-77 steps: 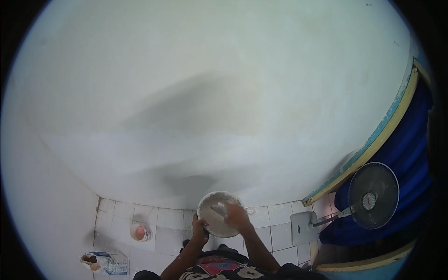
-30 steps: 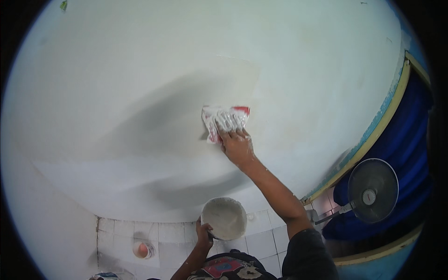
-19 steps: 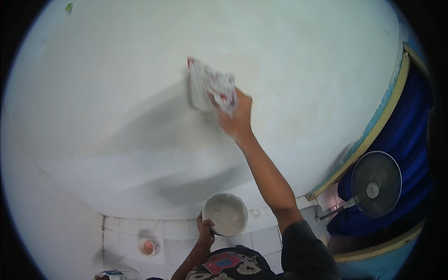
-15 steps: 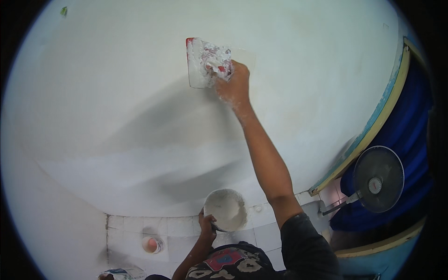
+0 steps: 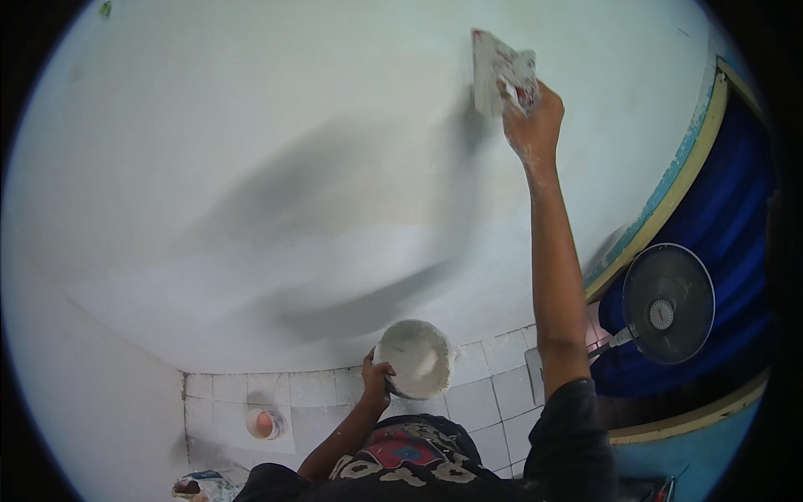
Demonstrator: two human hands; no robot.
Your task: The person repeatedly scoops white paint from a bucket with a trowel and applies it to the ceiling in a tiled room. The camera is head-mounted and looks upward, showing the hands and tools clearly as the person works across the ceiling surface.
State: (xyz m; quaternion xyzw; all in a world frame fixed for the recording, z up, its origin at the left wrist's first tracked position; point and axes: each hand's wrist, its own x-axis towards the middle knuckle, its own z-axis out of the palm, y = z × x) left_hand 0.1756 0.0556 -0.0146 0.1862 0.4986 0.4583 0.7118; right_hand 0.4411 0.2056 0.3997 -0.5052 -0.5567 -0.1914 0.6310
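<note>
At the upper right of the wall, my right hand (image 5: pixel 534 125) grips a putty knife (image 5: pixel 495 74) with a broad, flat blade, smeared with white paste and showing traces of red. Its blade lies against or very close to the pale wall (image 5: pixel 335 100); which of the two I cannot tell. Low in front of my body, my left hand (image 5: pixel 378 381) clasps the rim of a round bucket (image 5: pixel 416 360). White paste coats the inside of this bucket. The fingers beneath it are hidden.
A fan (image 5: pixel 667 303) stands at the right, before a blue curtain (image 5: pixel 744 226) in a yellow-edged frame. White tiles (image 5: pixel 314 389) cover the floor at the wall's foot. A small white tub (image 5: pixel 266 424) with something orange inside and a crumpled bag (image 5: pixel 205 487) sit at lower left.
My right hand has carried the putty knife to the right and slightly up across the wall. The bucket in my left hand appears a little higher, along with a small shift of the whole view.
</note>
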